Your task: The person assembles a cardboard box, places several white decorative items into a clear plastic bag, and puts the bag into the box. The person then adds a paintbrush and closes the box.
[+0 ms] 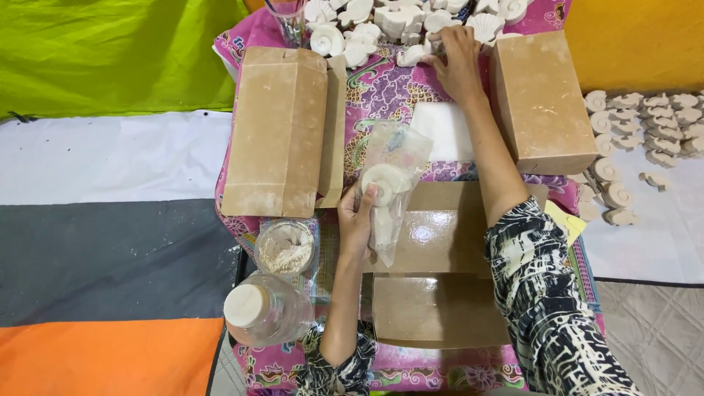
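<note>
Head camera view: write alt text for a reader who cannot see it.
A person's left hand holds a clear plastic bag with white plaster figures inside, while the right hand reaches a pile of white plaster figures at the far edge of a pink patterned cloth. Brown cardboard boxes lie on either side, and a plastic jar lies nearby.

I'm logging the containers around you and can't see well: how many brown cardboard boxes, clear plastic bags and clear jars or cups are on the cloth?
Brown cardboard boxes: 3, one closed at left, one closed at right, one flat open in front
Clear plastic bags: 1, in the left hand, the bag with white pieces inside
Clear jars or cups: 3, powder cup, white-capped jar, glass at top
Total: 7
</note>
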